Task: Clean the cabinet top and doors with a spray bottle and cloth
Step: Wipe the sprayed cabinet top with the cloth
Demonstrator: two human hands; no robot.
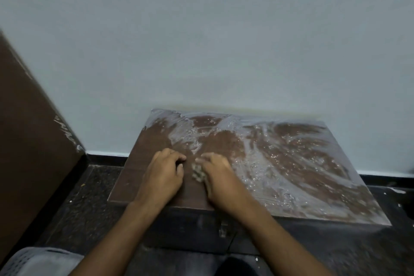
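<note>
A low brown cabinet top [139, 181] lies in front of me, streaked with white soapy foam [280, 152] over its middle and right. A small greyish cloth wad [198, 172] sits on the top near the front left. My right hand [218, 177] curls its fingers around the wad's right side. My left hand [162, 175] rests on the top just left of the wad, fingers curled, fingertips near it; whether it touches the wad is unclear. The dark cabinet front [192, 226] shows below the edge. No spray bottle is in view.
A pale wall [212, 40] rises directly behind the cabinet. A tall brown panel [29, 130] stands at the left. Dark speckled floor [89, 204] surrounds the cabinet. A grey perforated thing [38, 262] sits at the bottom left corner.
</note>
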